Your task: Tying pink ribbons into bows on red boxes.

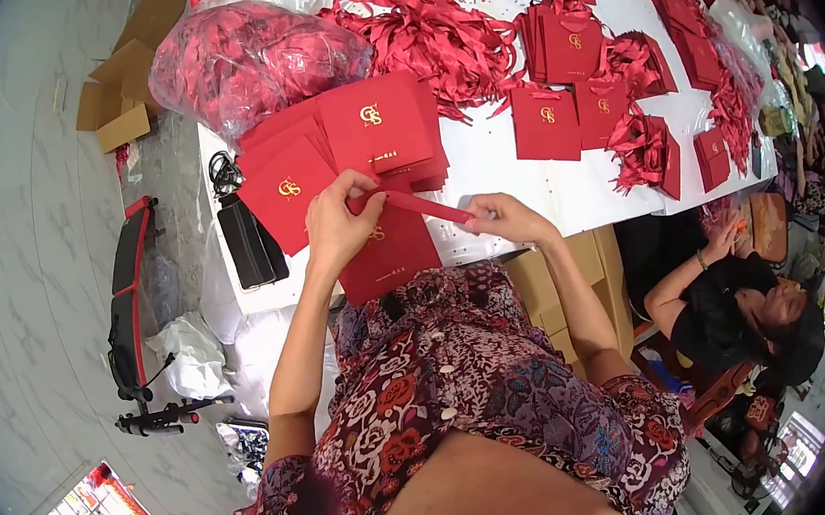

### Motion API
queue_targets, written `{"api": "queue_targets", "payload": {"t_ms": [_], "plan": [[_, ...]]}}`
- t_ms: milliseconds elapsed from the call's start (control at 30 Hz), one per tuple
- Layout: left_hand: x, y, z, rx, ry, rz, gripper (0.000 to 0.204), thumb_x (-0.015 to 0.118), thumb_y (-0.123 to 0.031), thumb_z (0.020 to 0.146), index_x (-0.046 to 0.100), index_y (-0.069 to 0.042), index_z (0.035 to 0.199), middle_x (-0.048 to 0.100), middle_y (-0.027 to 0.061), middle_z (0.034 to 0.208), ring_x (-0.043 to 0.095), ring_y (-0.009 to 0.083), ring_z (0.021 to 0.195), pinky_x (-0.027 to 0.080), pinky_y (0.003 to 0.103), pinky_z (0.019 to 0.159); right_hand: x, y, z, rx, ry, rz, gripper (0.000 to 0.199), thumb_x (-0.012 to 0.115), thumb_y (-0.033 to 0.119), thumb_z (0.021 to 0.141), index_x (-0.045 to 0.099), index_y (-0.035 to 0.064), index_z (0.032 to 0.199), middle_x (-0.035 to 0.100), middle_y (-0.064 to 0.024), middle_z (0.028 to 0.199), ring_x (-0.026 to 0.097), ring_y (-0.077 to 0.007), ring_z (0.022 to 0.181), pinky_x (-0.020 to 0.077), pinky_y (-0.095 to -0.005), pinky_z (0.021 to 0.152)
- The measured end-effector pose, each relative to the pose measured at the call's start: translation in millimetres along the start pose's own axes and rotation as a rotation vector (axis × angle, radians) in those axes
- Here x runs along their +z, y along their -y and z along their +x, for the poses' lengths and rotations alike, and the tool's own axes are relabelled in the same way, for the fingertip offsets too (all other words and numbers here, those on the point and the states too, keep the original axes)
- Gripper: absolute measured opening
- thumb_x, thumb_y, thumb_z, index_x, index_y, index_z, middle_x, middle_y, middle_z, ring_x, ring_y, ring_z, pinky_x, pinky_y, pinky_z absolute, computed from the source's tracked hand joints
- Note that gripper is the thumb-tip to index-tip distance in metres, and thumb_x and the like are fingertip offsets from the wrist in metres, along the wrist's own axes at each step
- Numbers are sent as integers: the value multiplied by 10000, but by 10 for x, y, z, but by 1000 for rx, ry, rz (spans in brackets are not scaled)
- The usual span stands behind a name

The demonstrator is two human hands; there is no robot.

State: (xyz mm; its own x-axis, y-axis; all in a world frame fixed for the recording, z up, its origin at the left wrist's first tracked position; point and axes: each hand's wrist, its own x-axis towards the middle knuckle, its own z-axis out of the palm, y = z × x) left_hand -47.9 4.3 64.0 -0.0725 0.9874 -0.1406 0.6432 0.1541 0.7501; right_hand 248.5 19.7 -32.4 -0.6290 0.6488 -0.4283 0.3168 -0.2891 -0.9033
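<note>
A red ribbon (432, 208) is stretched between my two hands above the near edge of the table. My left hand (337, 223) is closed, pinching the ribbon's left end at the top of a red paper bag (393, 260). That flat bag, with a gold emblem, lies at the table edge against my clothes. At the ribbon's other end, my right hand (507, 219) pinches it between thumb and fingers. Beyond my left hand lie stacked red bags (374, 126), fanned out, and another red bag (279, 186) leans out to the left.
A clear plastic sack of red ribbons (251, 58) and a loose ribbon heap (440, 43) fill the far side. More bag stacks (546, 123) stand on the white table (483, 165). A black case (248, 243) sits left. At right, a co-worker (738, 294) sits beside cardboard boxes (575, 276).
</note>
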Motion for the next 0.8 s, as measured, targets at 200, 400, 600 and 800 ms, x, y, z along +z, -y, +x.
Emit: {"api": "queue_targets", "payload": {"t_ms": [200,400,600,800], "plan": [[-157,210,6,-62,-45,-50,189,751,-199,791,679,-74,913,694,58,741,677,217,711,492,352,657,-197,41,-156,-33,29,77,237,676,226,947,624,61,785,561,50,690,494,-44,653,394,-221,612],[-187,347,-2,-126,-59,-51,198,756,-211,788,676,-77,911,696,56,747,671,201,698,487,339,648,-328,156,-243,-194,-164,625,157,633,196,980,562,78,905,511,35,670,476,-64,587,371,-217,544],[3,306,-45,-44,-59,32,218,768,-207,794,668,-53,912,673,76,729,665,195,694,497,331,643,-163,329,-214,-480,-115,898,134,662,160,959,573,63,929,531,20,712,499,-77,586,393,-221,541],[184,257,-53,145,158,-13,261,718,-166,778,634,-33,987,687,130,868,681,289,823,531,386,737,435,932,75,-122,-196,317,163,697,32,880,701,16,1042,650,-26,948,620,-100,782,498,-240,699]]}}
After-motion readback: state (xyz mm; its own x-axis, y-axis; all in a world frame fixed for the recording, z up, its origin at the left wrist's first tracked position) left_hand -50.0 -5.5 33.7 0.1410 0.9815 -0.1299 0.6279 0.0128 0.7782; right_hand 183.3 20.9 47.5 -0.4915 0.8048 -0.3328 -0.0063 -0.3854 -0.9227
